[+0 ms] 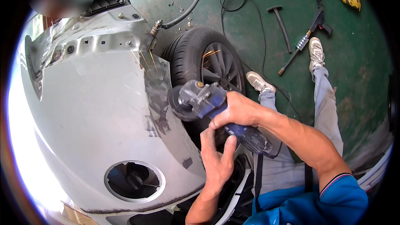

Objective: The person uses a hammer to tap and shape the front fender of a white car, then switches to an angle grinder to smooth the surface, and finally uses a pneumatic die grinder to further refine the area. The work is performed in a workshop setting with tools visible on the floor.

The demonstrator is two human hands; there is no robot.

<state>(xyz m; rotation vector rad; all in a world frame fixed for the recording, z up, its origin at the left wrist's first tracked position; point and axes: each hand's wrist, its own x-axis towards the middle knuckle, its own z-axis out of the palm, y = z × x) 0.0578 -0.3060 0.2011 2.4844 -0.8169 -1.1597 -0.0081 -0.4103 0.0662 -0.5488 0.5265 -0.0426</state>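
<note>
My right hand (241, 110) is wrapped round the body of a dusty blue and grey angle grinder (210, 98). My left hand (217, 156) comes up from below, its thumb and fingers against the grinder's near side; part of its grip is hidden. The grinder's disc (183, 104) is at the edge of a silver-white car body panel (91, 108), beside a strip of scuffed, bare metal (157, 100). Orange sparks (211, 53) fly past the wheel and over the panel's top edge. Exact contact of the disc is hidden.
A car wheel (221, 66) stands just beyond the grinder. The panel has a round opening (133, 181). On the green floor lie a hammer (281, 29), a torch-like tool with a cable (306, 39), a yellow power tool (355, 1) and black cords. A hose (189, 14) hangs near the panel's top.
</note>
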